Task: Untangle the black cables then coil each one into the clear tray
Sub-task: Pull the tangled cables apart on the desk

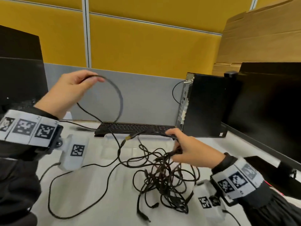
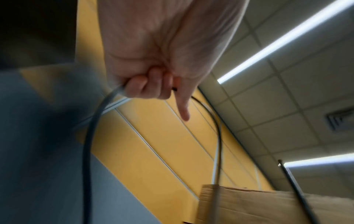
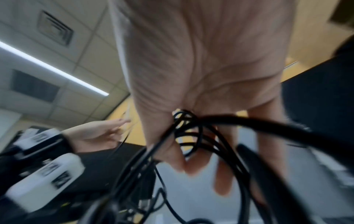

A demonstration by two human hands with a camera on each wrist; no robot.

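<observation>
My left hand point(image 1: 71, 92) lifts one cable point(image 1: 119, 101) high in curled fingers to draw it free, while my right hand point(image 1: 189, 149) grips the tangle point(image 1: 162, 176) on the table point(image 1: 91, 185), near the clear tray point(image 1: 112, 150).

The head view looks forward and down from above the counter point(image 1: 91, 185), taking in both hands and the yellow partition point(image 1: 146, 43) behind. The left wrist view looks up along the left hand point(image 2: 153, 63), very close, towards the ceiling and the same partition. The right wrist view, equally close under the right hand point(image 3: 201, 75), faces up and leftwards; it also catches the left hand.
</observation>
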